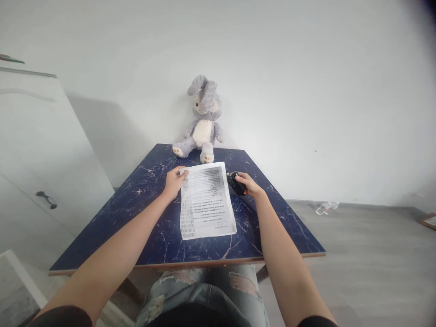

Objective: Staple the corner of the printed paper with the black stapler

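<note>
Between left fingers (177,170), printed sheet (208,204).

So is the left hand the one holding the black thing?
No, the left hand holds the far left corner of the paper, while the right hand holds the black thing.

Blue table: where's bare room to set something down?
Bare: between left forearm and the left edge of the table; a smaller wedge between right forearm and right edge; a strip between paper and near edge. Crowded: mid-table, around paper and black tool, and the back, where the toy rabbit sits.
</note>
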`<state>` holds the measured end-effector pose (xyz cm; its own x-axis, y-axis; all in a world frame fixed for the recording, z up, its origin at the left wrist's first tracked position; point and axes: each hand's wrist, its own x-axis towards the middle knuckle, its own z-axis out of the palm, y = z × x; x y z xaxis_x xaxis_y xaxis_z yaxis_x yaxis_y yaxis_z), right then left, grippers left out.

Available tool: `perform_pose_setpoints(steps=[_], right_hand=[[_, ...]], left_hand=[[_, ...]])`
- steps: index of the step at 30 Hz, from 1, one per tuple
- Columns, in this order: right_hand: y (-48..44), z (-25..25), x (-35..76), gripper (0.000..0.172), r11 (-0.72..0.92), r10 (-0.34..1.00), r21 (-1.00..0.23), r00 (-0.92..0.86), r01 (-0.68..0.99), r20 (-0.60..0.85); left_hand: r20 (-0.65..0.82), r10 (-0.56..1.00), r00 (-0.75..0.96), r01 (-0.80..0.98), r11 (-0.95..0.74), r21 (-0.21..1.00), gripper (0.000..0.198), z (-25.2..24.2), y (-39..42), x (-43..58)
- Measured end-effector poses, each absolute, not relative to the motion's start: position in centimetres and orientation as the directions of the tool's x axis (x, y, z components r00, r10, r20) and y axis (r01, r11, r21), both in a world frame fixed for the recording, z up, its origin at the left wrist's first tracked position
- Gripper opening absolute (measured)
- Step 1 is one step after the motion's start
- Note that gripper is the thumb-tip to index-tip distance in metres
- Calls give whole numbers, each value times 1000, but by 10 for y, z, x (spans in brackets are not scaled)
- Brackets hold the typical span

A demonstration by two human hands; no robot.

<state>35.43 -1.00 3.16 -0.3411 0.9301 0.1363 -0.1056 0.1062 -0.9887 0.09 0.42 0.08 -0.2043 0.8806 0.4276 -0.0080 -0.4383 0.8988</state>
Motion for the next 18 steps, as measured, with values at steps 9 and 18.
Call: perform_pose_setpoints(steps=[9,18], right_hand=[[-13,32,361,62,49,852,-998,-521,-27,56],[-9,33,356,53,152,843,-986,-531,73,90]], left_hand=[[456,863,-217,-29,-472,881,40,3,3,1],[421,888,-184,-71,-439,896,38,1,2,0]])
